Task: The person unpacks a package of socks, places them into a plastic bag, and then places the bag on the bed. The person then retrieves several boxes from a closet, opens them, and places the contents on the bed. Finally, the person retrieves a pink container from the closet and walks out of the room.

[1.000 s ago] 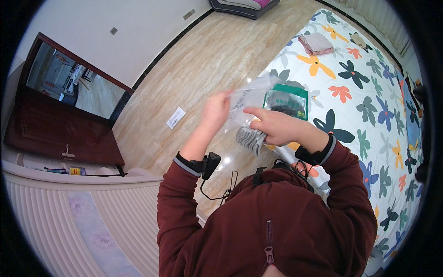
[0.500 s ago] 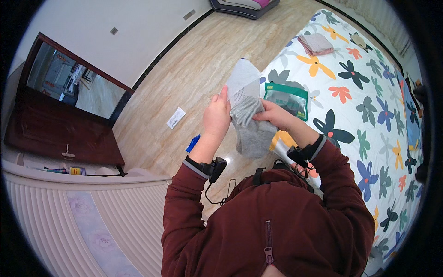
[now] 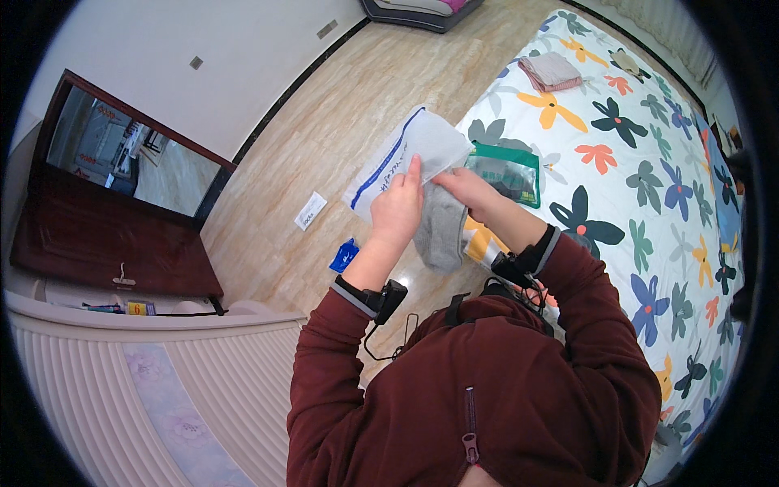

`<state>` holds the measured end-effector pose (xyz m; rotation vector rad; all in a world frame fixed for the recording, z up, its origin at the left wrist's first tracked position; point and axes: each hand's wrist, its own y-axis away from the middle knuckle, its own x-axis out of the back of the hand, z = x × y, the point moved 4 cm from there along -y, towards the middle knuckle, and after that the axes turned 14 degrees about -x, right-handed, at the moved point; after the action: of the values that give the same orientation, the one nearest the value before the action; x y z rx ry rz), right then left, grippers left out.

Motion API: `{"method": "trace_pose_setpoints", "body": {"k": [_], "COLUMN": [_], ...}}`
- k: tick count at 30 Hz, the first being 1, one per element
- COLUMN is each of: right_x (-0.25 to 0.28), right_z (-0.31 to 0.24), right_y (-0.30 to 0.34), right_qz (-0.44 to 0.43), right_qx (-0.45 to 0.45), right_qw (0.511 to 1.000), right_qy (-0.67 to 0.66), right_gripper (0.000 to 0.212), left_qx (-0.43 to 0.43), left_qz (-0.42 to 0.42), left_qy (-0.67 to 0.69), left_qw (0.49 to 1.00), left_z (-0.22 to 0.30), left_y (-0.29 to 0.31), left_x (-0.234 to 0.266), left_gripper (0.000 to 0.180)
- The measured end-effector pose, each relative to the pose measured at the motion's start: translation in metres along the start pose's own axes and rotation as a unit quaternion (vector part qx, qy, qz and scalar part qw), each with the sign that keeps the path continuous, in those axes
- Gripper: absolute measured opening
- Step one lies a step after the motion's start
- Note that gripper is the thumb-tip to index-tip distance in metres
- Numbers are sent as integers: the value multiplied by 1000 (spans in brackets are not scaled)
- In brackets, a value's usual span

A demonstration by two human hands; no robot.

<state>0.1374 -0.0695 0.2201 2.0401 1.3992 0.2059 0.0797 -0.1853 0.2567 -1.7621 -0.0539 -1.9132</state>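
Note:
A pair of forearms reaches up to a white translucent bag with a blue stripe along one edge, spread out in front of me. My left hand is closed on its near edge, index finger lying straight along the bag. Grey socks hang below the bag, between my hands. My right hand is closed at the top of the socks, its fingertips against the bag's near corner. How many socks there are, I cannot tell. Beyond my right hand, a green pouch with a see-through window lies on the bed.
The bed with a flower-print sheet runs along the right, with a folded pink cloth on it. A white card and a blue packet lie on the floor. A mirror-fronted dark wooden cabinet stands left.
The bag has been turned and spread wider, so its blue stripe now shows. My left hand has shifted slightly right and down; the socks hang straighter beneath the bag.

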Motion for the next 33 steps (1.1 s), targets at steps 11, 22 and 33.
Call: {"method": "trace_pose_setpoints", "body": {"k": [11,22,33], "right_x": [13,-4,14], "right_z": [2,30,29], "right_y": [-6,-19,-19], "right_qz": [-152,-133,-134], "right_qx": [-37,-109,-97], "right_qw": [894,968,878], "right_qy": [-419,-184,-449], "right_gripper": [38,24,29], "left_qx": [0,-86,17], "left_qz": [-28,-3,-21], "left_qy": [112,72,198], "left_qw": [993,994,980], "left_z": [11,26,-5], "left_y": [9,4,14], "left_x": [-16,-7,-15], "left_gripper": [59,45,41]}}
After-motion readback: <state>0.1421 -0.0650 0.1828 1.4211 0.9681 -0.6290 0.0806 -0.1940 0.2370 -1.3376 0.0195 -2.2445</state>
